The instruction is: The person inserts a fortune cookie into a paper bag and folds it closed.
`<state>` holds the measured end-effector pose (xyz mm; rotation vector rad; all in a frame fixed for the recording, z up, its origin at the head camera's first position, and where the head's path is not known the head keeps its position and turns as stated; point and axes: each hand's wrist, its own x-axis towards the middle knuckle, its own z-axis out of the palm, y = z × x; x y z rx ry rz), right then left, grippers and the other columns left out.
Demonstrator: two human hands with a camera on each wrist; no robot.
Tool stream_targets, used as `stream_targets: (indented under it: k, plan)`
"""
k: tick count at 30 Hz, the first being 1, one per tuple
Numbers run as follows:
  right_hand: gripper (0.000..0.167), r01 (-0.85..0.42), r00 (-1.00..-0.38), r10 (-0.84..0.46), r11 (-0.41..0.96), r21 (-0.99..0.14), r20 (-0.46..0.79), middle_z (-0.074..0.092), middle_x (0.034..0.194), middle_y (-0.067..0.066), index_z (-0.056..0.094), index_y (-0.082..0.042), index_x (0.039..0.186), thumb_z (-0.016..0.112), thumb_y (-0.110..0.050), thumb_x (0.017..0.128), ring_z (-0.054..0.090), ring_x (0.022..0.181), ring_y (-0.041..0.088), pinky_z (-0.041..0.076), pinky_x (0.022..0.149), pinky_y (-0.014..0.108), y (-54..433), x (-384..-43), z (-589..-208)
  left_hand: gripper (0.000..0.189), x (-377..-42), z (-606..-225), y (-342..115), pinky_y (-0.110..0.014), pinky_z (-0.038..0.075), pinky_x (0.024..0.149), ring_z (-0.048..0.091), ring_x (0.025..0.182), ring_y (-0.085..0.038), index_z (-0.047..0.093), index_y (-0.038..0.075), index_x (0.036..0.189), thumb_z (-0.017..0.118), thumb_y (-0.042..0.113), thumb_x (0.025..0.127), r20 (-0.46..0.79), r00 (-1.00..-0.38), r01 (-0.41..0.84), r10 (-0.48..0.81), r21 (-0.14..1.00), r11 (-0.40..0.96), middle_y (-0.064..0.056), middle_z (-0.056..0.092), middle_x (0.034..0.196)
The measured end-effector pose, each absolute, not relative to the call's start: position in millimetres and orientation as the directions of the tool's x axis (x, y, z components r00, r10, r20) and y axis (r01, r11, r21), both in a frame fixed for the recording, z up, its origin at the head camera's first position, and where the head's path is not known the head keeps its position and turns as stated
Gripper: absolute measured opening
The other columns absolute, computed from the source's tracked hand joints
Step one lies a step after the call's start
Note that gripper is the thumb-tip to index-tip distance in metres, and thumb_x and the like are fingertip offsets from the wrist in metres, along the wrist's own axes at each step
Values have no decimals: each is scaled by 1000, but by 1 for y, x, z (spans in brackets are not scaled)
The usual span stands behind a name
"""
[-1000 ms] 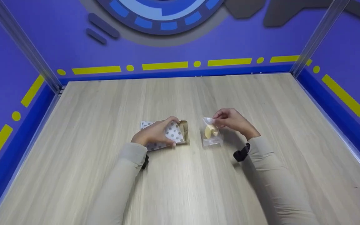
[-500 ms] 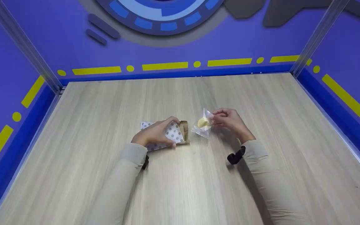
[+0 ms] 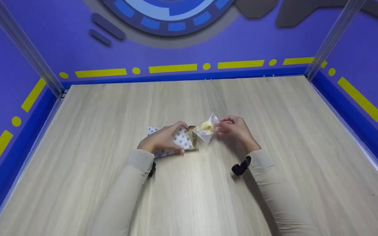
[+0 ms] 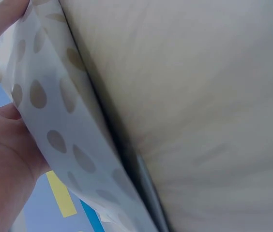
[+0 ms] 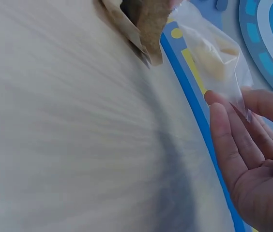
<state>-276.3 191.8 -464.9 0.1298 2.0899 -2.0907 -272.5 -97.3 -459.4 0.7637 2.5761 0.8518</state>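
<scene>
My left hand point(image 3: 164, 139) grips a white paper bag with grey-brown dots point(image 3: 183, 139) that lies on its side on the table. The bag's brown inside shows at its mouth point(image 5: 152, 36), which faces right. In the left wrist view, the dotted side of the bag point(image 4: 56, 96) runs past the palm and fingers. My right hand point(image 3: 236, 128) pinches one edge of a clear plastic packet point(image 5: 219, 48) between thumb and fingers. Inside the packet is a pale yellow, curved piece that looks like a fortune cookie point(image 3: 206, 127). In the head view the packet's left corner overlaps the bag's mouth.
The light wood table point(image 3: 189, 196) is bounded by blue-purple panels point(image 3: 162, 55) with yellow marks at the back and both sides. A black wrist camera point(image 3: 241, 166) sits by the right sleeve, close over the table.
My right hand has lifted the packet, tilted it and carried it left to the bag's mouth. My left hand and the bag have stayed in place.
</scene>
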Motion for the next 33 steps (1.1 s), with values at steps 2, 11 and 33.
stream_targets:
  k: [2,11,33]
  plan:
    - [16,202,-978,-53,-20,-979,-201,68,77,1,55,5,102,63,-1,89,70,67,13,59,74,34,188,-275,-466,81,-273,-459,-97,-30,45,69,55,82,-19,40,38,131,88,34,66,-131,-806,384,578,626,678,-2,58,108]
    - [30,199,-980,18,-22,-980,-200,66,77,0,54,11,115,62,1,88,69,65,12,58,64,27,175,-273,-473,80,-273,-461,-98,-30,45,69,55,82,-18,40,36,132,88,33,67,-123,-799,393,588,633,667,-3,58,109]
    - [37,174,-984,48,105,-979,-170,60,73,6,60,9,116,58,5,79,68,57,15,58,60,28,145,-268,-482,83,-275,-458,-98,-29,45,71,55,87,-19,40,31,134,88,32,67,-130,-784,399,607,643,653,-5,58,116]
